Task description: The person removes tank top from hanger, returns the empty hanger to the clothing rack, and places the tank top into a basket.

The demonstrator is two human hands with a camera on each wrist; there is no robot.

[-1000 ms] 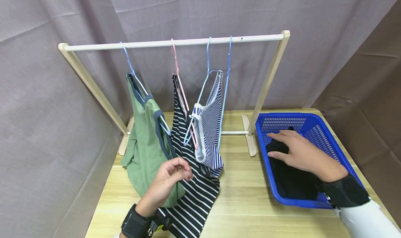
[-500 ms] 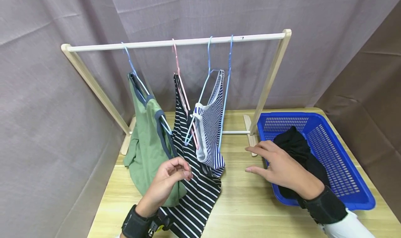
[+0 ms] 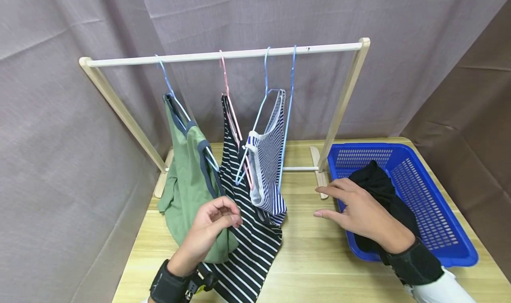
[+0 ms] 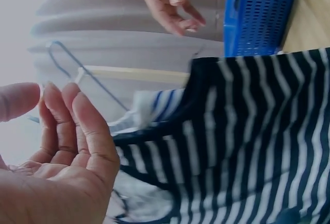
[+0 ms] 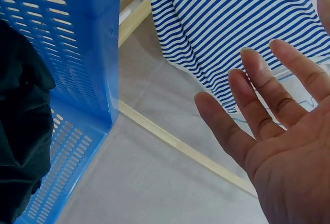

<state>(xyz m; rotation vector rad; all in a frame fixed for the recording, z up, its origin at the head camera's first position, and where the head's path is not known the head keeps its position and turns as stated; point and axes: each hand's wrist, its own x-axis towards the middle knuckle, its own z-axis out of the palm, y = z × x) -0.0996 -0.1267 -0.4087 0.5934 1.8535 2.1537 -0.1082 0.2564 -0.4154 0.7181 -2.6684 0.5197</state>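
My left hand hovers in front of the green shirt and the black-and-white striped shirt, its fingers loosely curled with nothing between them. Over the left rim of the blue basket is my right hand, fingers spread and holding nothing. Partly hidden behind it, a black garment lies bunched in the basket. A blue-and-white striped garment hangs between the two hands; the right wrist view shows its stripes beyond my fingertips.
A rack with a white rail and wooden legs stands at the back of the wooden table. A pink hanger and blue hangers hang from it. The rightmost blue hanger carries no garment. Grey curtain surrounds the table.
My right hand has moved left out of the basket to above its left rim, uncovering more of the black garment. Over the last half second both hands have barely moved.
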